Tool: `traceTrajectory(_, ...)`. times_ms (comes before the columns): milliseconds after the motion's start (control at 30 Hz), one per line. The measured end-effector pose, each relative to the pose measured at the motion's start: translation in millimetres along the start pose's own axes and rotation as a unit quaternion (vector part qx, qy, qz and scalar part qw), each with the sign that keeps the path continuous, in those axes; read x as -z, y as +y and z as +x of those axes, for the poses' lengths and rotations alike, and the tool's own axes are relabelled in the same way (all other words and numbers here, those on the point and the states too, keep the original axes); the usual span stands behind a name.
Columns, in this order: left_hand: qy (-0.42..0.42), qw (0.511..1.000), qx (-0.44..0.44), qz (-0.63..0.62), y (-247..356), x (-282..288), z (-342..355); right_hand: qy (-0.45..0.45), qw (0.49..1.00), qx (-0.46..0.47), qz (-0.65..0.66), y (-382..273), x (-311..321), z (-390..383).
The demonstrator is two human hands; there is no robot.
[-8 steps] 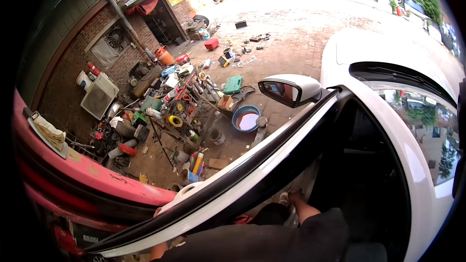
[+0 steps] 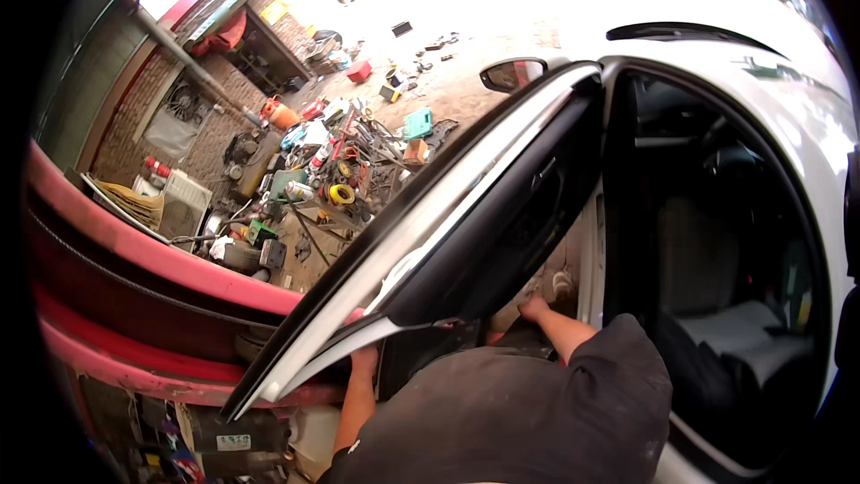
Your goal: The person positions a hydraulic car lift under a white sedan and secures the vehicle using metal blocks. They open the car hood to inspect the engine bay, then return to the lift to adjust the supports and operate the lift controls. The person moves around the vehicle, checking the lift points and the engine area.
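The white car door (image 2: 502, 233) stands open in front of me, its dark inner panel toward my body. At the door's rear edge, my left hand (image 2: 363, 359) is closed on the frame, the fingers partly hidden behind it. My right hand (image 2: 534, 307) is low between the door and the car's sill (image 2: 591, 260), arm bent. A small pale thing (image 2: 562, 283) lies just beyond that hand. The right fingers are too small and dim to read. To the right, the white car (image 2: 802, 170) shows its dark interior and a grey seat (image 2: 735, 332).
A red vehicle body panel (image 2: 179, 260) runs close along the left, papers (image 2: 134, 204) on it. Beyond the door, a cluttered bench holds tools, cans and a yellow tape roll (image 2: 341, 194). The door mirror (image 2: 514, 75) juts out. An orange gas cylinder (image 2: 281, 114) stands by the brick wall.
My view has turned and lowered toward the door opening, showing more inner panel and interior. My left hand and forearm show more fully at the door edge. The right hand stays low beside the sill.
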State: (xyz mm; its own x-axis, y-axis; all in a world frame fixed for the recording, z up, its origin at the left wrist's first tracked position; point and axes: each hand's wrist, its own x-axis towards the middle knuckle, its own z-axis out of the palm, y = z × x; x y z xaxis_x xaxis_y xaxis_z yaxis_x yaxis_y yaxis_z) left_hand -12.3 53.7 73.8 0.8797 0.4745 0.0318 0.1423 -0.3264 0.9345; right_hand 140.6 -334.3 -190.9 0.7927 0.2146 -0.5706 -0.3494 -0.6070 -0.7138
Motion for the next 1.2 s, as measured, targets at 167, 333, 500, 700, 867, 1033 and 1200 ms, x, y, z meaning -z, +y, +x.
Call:
traceTrajectory(167, -0.122, 0.979, -0.135, 0.091, -19.3, -14.6, 5.9, 0.118, 0.993, 0.015, 0.013, -39.3, -35.5, -86.3)
traceTrajectory(333, -0.146, 0.971, -0.140, 0.129, -1.3, -6.3, -0.4, 0.132, 0.990, 0.017, -0.045, -69.1, -65.1, -194.1)
traceTrajectory(500, -0.133, 0.978, -0.115, 0.112, -3.6, -4.7, -8.4, 0.115, 0.993, 0.007, -0.008, -32.6, -116.1, -232.7)
traceTrajectory(700, -0.123, 0.960, -0.137, 0.210, -14.4, 1.0, -28.2, 0.044, 0.996, -0.071, -0.028, -4.3, -159.2, -303.4)
traceTrajectory(867, -0.168, 0.948, -0.240, 0.128, 36.6, -38.4, -102.0, 0.060, 0.998, 0.009, -0.033, 31.6, -219.4, -329.2)
traceTrajectory(1033, -0.357, 0.908, -0.141, 0.166, 101.3, -62.3, -237.2, -0.030, 0.996, 0.057, -0.057, 41.3, -245.4, -392.3)
traceTrajectory(1200, -0.748, 0.654, -0.110, 0.032, 96.5, -23.6, -372.3, 0.212, 0.964, -0.037, 0.157, 121.0, -291.5, -452.5)
